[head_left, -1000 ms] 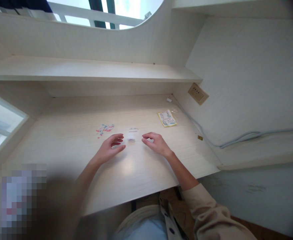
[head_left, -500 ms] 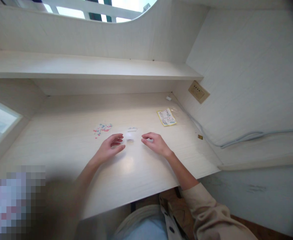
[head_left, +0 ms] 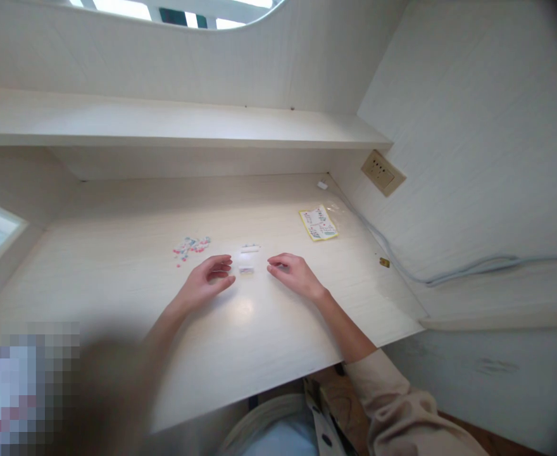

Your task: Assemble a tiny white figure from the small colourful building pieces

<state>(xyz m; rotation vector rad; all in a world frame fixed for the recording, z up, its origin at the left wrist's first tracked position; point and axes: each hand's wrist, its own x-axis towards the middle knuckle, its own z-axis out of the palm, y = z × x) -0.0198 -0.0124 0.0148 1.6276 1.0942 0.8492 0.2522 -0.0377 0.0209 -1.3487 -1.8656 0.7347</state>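
Note:
My left hand (head_left: 206, 281) rests on the pale desk (head_left: 117, 278) with its fingers loosely curled and apart, holding nothing. My right hand (head_left: 294, 275) lies opposite it, fingers bent down with the tips on the desk; I see nothing in them. Between the two hands sits a small clear plastic box (head_left: 247, 262), with a thin white strip at its far edge. Neither hand touches the box. To the left of my left hand lies a scatter of tiny red and blue pieces (head_left: 190, 246).
A yellow-edged printed packet (head_left: 319, 223) lies at the back right. A pale cable (head_left: 449, 276) runs along the right wall below a beige socket plate (head_left: 383, 172). A small brass bit (head_left: 384, 261) sits near the wall. A shelf (head_left: 164, 123) overhangs the desk's back.
The view has tilted down slightly. Both hands stay in place either side of the box.

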